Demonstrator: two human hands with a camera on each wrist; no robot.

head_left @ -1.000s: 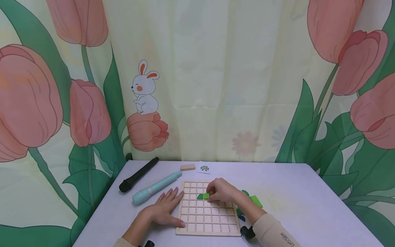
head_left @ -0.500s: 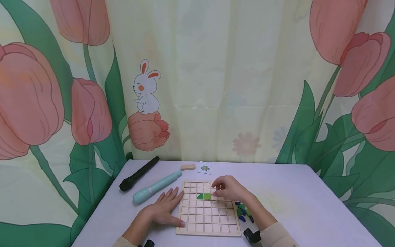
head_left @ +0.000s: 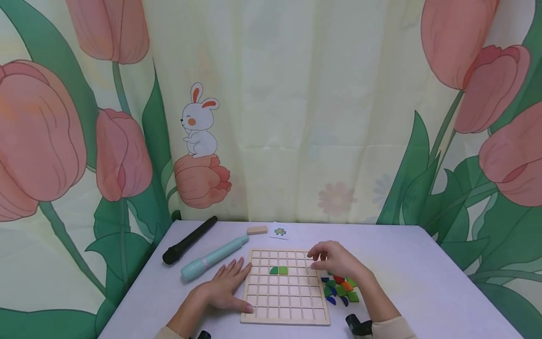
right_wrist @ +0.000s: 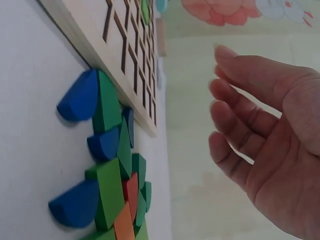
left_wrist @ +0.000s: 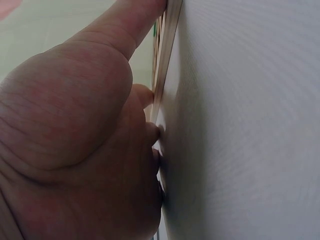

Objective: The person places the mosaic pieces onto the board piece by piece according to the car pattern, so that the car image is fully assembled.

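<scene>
A wooden grid board [head_left: 284, 301] lies flat on the white table. Two pieces sit side by side in its upper cells: a dark green rounded block [head_left: 274, 270] and a light green square block [head_left: 283, 270]. My left hand [head_left: 224, 287] rests spread at the board's left side, its thumb on the lower left frame. Over the board's upper right edge hovers my right hand [head_left: 336, 260], fingers loosely bent with nothing between them. Below and right of it lies a heap of loose blocks [right_wrist: 110, 190] in blue, green, red and orange, beside the board's right edge.
A black microphone [head_left: 189, 241] and a teal tube-shaped thing [head_left: 215, 258] lie to the left of the board. Behind it are a small wooden block [head_left: 257, 230] and a card with a turtle picture [head_left: 280, 231]. A tulip-printed curtain [head_left: 275, 117] hangs behind the table.
My right hand has let go of the light green square block on the board and moved right toward the heap, uncovering more of the loose blocks. My left hand stays put.
</scene>
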